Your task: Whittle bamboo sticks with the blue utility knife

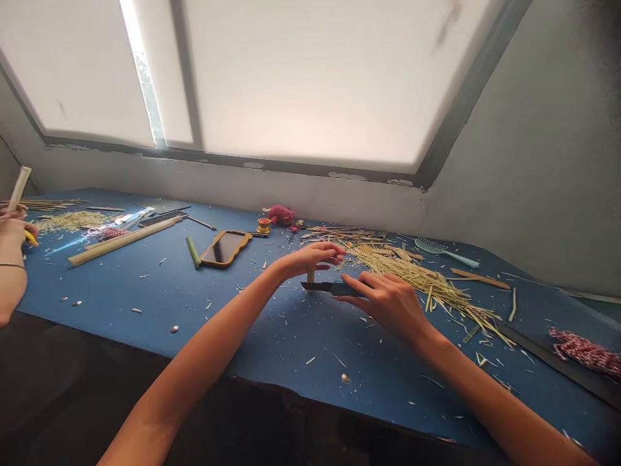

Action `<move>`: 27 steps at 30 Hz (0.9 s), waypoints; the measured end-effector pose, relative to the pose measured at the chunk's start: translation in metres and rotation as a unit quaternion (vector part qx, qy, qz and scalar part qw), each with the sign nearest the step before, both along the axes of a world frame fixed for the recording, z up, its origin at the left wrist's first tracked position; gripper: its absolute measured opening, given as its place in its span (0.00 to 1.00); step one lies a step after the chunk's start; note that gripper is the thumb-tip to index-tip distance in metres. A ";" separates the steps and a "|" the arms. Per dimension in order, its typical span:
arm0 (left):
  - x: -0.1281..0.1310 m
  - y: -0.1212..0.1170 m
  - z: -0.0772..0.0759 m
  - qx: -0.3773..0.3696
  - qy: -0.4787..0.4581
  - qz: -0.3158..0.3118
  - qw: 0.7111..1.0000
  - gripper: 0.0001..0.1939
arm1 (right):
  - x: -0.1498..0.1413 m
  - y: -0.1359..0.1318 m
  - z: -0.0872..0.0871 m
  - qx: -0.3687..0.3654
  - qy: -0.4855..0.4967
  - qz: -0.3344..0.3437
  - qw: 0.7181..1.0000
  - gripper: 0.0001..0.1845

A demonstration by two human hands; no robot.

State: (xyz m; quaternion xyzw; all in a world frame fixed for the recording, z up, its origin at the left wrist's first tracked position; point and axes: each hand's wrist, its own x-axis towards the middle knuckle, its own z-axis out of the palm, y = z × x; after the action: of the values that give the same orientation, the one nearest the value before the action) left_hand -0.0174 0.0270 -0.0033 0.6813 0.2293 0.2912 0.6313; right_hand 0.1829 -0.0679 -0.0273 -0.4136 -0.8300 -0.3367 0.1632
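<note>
My right hand (388, 299) is closed around the blue handle of a utility knife (345, 288). The knife's dark blade points left and crosses a short, pale bamboo piece (311, 277) that stands upright on the table. Just above and behind that piece is my left hand (315, 257), its fingers stretched out to the right and apart from the thumb. The top of the bamboo piece is hidden by this hand, and whether the palm touches it is unclear. To the right of both hands lies a heap of thin bamboo strips (412, 275).
The blue table (218, 330) is littered with shavings. A wood-framed mirror (226, 248), a long bamboo length (126, 241), a hairbrush (444, 251) and red-white cord (585, 349) lie around. At far left, another person's hand (13, 213) holds a bamboo piece.
</note>
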 end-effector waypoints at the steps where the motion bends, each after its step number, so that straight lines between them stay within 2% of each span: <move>1: 0.000 -0.002 0.001 0.001 0.006 -0.019 1.000 0.10 | 0.000 0.000 0.001 0.001 0.007 0.003 1.000 0.20; 5: 0.003 -0.008 0.005 0.010 0.026 -0.069 0.997 0.11 | 0.003 0.002 0.002 0.010 0.024 0.016 1.000 0.19; 11: 0.003 -0.005 0.004 -0.010 0.005 -0.062 0.998 0.11 | 0.002 0.000 0.000 0.018 0.034 -0.002 0.999 0.20; 17: 0.002 -0.005 0.004 -0.027 0.000 -0.086 0.996 0.11 | 0.001 0.000 -0.003 0.018 0.041 0.000 0.999 0.21; 19: 0.003 -0.005 0.003 -0.029 0.000 -0.071 0.997 0.13 | 0.001 0.002 -0.005 0.015 0.043 0.002 0.999 0.20; 21: 0.004 -0.004 0.003 -0.041 -0.016 -0.022 0.999 0.16 | 0.002 0.003 -0.006 0.011 0.055 0.005 0.998 0.19; 24: -0.002 0.000 0.005 -0.102 -0.084 0.048 0.990 0.24 | 0.003 0.003 -0.006 0.003 0.094 0.004 0.996 0.20; 27: -0.014 0.001 0.010 -0.168 -0.138 0.035 0.975 0.35 | 0.005 0.003 -0.004 -0.002 0.142 -0.005 0.990 0.21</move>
State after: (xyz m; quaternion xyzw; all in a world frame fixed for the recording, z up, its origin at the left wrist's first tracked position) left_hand -0.0319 0.0284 0.0062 0.5104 0.2096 0.3615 0.7516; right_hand 0.1883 -0.0650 -0.0316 -0.4620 -0.7967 -0.2738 0.2771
